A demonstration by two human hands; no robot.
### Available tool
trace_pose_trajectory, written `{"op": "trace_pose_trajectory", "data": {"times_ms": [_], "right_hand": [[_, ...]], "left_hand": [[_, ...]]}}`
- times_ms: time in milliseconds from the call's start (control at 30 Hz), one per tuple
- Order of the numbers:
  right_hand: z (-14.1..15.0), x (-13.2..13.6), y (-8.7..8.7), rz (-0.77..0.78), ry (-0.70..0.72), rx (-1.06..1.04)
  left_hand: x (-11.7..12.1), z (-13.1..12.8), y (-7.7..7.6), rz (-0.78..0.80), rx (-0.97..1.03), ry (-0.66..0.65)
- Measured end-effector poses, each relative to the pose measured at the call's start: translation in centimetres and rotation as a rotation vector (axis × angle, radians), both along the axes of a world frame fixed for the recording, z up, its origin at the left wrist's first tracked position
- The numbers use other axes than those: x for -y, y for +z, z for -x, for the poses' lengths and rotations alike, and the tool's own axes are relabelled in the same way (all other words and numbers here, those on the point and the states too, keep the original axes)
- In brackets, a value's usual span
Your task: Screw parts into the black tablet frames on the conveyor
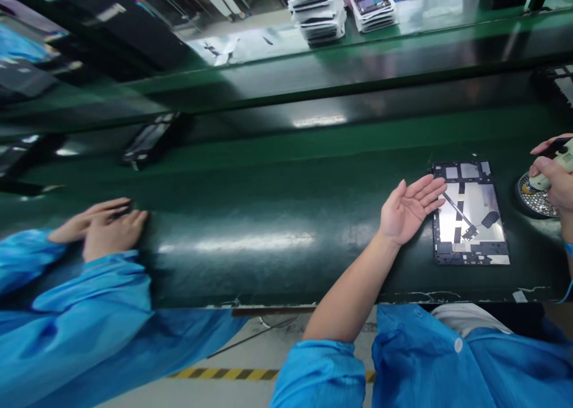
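My left hand (406,212) is palm up with its fingers stretched out, holding nothing. Its fingertips overlap the left edge of an opened tablet housing (483,202), which lies flat on the green bench. On the housing's silver plate rest a thin flex cable (457,210), a small circuit piece (470,233) and a small dark part (490,219). At the right edge, my right hand (559,184) grips a pale green electric screwdriver (564,157). Its yellowish tip end is over a round dish (539,204) of small shiny pieces, possibly screws.
Left of me a co-worker's hands (110,226) work over the same bench (268,217); what they hold is unclear. Dark trays (152,138) stand farther back. A raised shelf holds a stack of wrapped panels (317,11) and a smaller stack (374,9).
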State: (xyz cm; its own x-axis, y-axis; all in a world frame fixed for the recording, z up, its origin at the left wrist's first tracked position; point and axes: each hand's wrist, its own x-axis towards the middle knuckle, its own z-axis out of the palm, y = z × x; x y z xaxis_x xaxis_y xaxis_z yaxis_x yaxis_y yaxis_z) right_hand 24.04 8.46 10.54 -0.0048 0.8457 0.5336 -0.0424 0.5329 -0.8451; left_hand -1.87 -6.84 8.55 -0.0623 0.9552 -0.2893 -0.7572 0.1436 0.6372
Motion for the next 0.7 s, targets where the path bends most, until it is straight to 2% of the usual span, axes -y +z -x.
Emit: {"op": "trace_pose_trajectory", "data": {"times_ms": [167,233,367,533,633,700], "right_hand": [[0.0,0.0,0.0,-0.005,-0.012,-0.009],[0.0,0.0,0.0,-0.022,-0.008,-0.006],[-0.2,-0.2,-0.2,-0.036,-0.029,0.004],[-0.4,-0.7,-0.6,-0.047,-0.033,-0.006],[-0.2,-0.4,-0.5,-0.058,-0.041,0.008],[0.0,-0.2,-0.2,-0.060,-0.031,0.013]], "left_hand": [[0.7,-0.1,-0.8,0.024,-0.088,0.023],[0.9,0.0,-1.2,0.053,-0.101,-0.020],[0.9,0.4,-2.4,0.064,-0.076,-0.244],[0.7,1.0,-4.1,-0.164,-0.060,-0.487],[0.3,0.9,-4.1,-0.232,-0.075,-0.473],[0.0,0.6,-3.4,-0.231,-0.139,-0.357]]}}
